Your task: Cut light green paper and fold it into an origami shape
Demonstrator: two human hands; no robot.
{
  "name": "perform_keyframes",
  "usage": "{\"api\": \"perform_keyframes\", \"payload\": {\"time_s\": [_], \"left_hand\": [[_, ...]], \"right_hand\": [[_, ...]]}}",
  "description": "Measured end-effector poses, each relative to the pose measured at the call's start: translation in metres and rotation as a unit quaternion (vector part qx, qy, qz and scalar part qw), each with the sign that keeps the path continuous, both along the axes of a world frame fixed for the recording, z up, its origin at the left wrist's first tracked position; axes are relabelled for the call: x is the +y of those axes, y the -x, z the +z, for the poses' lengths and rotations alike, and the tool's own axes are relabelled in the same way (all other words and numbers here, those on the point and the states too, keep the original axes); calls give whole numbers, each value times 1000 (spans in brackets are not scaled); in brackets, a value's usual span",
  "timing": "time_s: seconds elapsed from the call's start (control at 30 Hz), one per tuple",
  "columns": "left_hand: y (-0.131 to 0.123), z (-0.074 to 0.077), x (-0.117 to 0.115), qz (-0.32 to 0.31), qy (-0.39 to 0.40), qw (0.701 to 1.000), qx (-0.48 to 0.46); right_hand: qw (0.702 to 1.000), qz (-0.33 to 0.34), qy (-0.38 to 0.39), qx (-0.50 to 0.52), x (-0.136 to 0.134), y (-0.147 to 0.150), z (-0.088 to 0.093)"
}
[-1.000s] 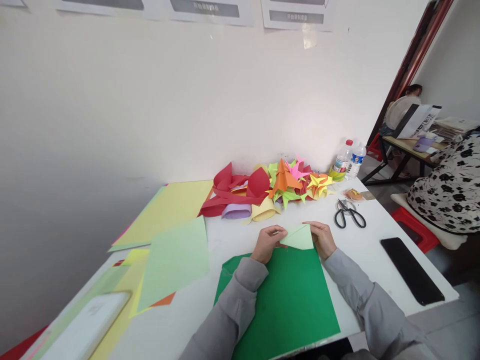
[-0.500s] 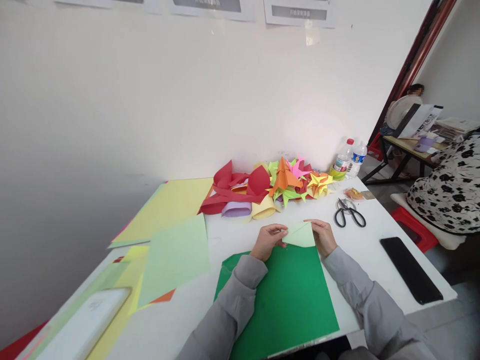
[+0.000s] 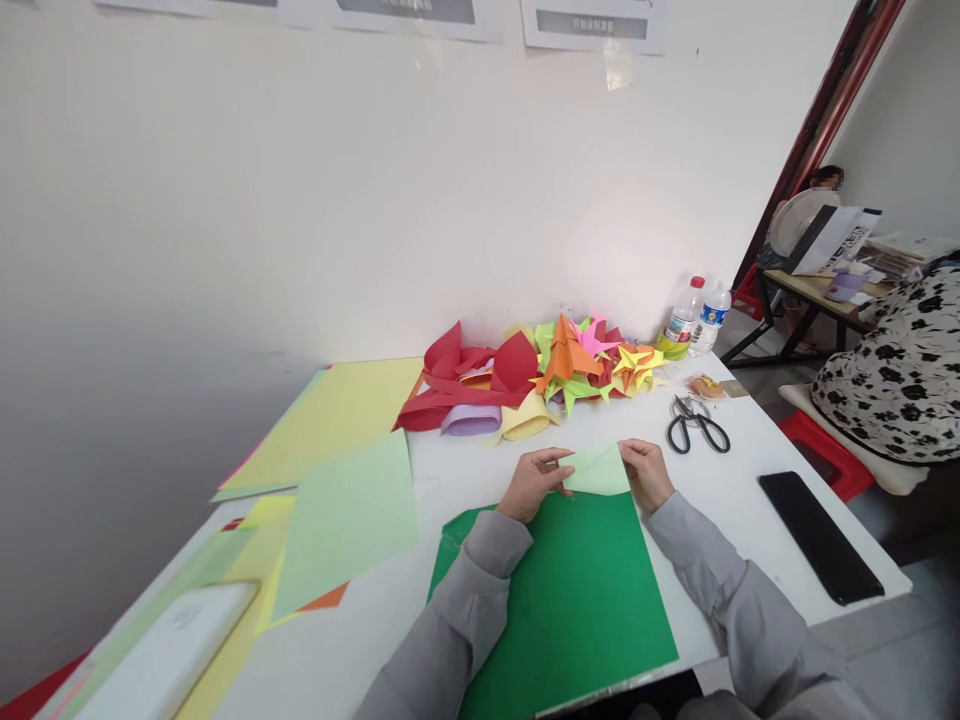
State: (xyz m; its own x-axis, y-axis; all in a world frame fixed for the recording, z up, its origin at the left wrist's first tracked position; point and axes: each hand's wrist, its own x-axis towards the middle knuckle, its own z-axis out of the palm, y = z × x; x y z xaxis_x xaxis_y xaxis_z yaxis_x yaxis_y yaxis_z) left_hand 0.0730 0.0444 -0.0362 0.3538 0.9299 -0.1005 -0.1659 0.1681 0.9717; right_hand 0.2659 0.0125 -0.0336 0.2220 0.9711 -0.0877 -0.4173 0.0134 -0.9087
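Note:
Between my two hands is a small piece of folded pale green paper [image 3: 598, 474], with a slanting crease or edge across it. My left hand [image 3: 531, 482] pinches its left end between thumb and fingers. At the upper right corner, my right hand [image 3: 646, 470] grips the paper with fingertips, some of them hidden behind it. A dark green sheet [image 3: 577, 590] lies under the folded paper and my left forearm, reaching to the table's front edge; its upper left corner looks crumpled or folded.
Paper stars and folded shapes [image 3: 566, 360] are heaped by the wall beside red paper loops [image 3: 480, 375]. Scissors [image 3: 697, 425], a black phone [image 3: 821, 538] and two bottles [image 3: 694, 318] stand or lie right. Coloured sheets [image 3: 352, 520] and a white device [image 3: 172, 650] are left. A person in patterned clothing [image 3: 892, 370] sits nearby.
The folded pale green paper and my left hand have shifted very slightly left, with both hands keeping their grip. The whole view has also moved a little.

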Motion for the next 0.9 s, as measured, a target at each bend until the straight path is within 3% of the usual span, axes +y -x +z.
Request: {"api": "perform_keyframes", "payload": {"time_s": [0.53,0.9], "left_hand": [[0,2,-1,4,-7,1000,-4],[-1,3,-3,-8,-22,1000,-7]], "right_hand": [[999,30,-26,35,-1,1,0],[995,2,-34,-93,-1,3,-5]]}}
